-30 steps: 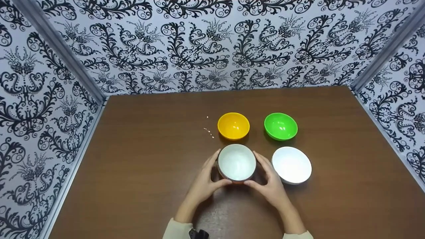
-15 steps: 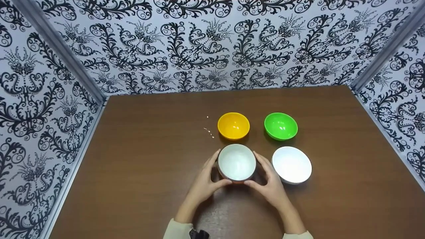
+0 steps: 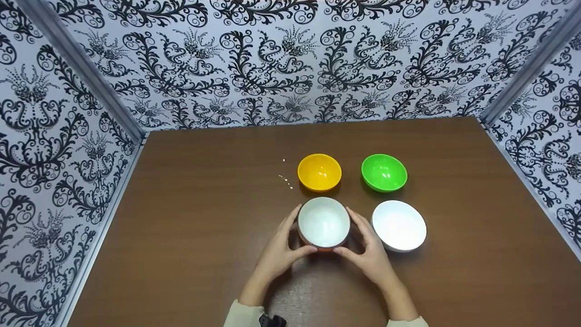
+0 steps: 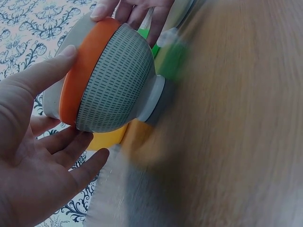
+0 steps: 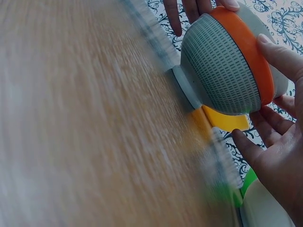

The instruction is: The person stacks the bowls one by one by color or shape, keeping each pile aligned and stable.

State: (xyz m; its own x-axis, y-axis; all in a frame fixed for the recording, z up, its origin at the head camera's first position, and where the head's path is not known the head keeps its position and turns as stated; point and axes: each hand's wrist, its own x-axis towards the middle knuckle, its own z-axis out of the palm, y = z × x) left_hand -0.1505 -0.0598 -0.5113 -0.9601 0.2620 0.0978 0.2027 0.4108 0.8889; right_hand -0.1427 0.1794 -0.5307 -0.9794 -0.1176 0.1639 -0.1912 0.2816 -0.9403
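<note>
Orange-banded bowl [image 3: 324,222] stands upright on the wooden tabletop [image 3: 190,218], just on my side of the yellow bowl [image 3: 319,172]. My left hand [image 3: 279,252] and right hand [image 3: 373,255] grip it from opposite sides, thumbs at the near edge. Right of the yellow bowl sits the green bowl [image 3: 384,173]; the white bowl [image 3: 399,226] sits right of the yellow bowl and nearer me. Small pale specks [image 3: 291,187] lie just left of the yellow bowl.

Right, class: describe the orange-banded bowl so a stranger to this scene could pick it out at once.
Start at the brown table below the patterned wall, then find the left hand and right hand. The bowl is held between them. Unlike the yellow bowl, green bowl and white bowl, it wears an orange band above a dashed pattern.
</note>
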